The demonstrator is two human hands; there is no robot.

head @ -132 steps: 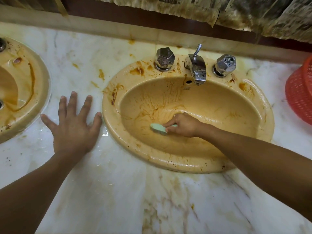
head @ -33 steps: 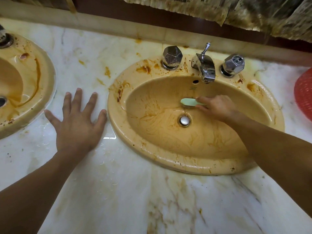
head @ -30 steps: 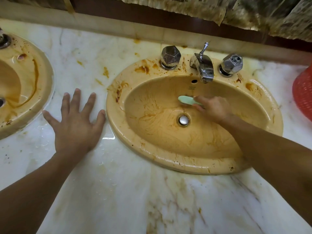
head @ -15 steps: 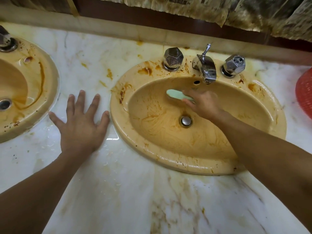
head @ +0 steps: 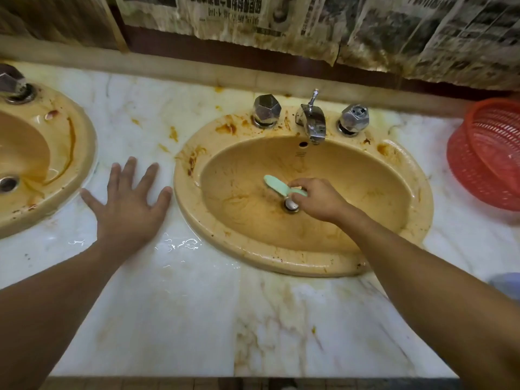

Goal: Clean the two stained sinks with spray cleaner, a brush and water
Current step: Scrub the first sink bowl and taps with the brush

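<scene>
right hand (head: 318, 199) gripping the green brush (head: 277, 185) down in the stained sink (head: 416, 192), left hand (head: 128, 209) flat, fingers spread, on the counter (head: 197, 305)

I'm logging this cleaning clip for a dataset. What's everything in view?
sinks: two, stained yellow, centre and left edge
brush: one, pale green, inside centre sink
faucet: one, chrome, behind centre basin
knobs: three, chrome, two flanking faucet, one at left sink
drains: two, metal, one per sink
basket: one, red, counter's right end
counter: one, white marble, stained
newspaper: several sheets, stained, on wall
left hand: one, flat on counter between sinks
right hand: one, gripping brush
</scene>
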